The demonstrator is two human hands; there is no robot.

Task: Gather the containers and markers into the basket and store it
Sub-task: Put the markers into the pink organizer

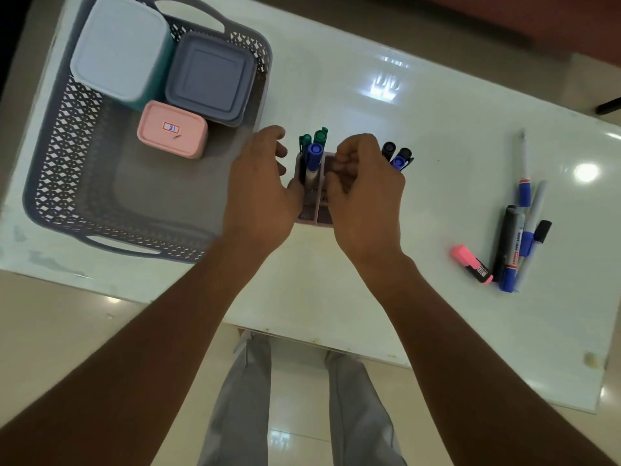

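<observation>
Currently I'm seeing both hands, left [260, 190] and right [364, 193], gripping the pink marker holder [314, 210] at frame center on the bench [336, 280]; basket [67, 169] is sitting upper left, loose markers [519, 237] lying right.

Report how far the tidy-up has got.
Done: three lidded containers sit in the grey basket. In hand: the left hand and right hand are at the marker holder; grip unclear. Left: the loose markers on the table, and storing the basket.

Grey lattice basket [64, 142]; pink container [172, 129]; green-capped markers [314, 137].
</observation>
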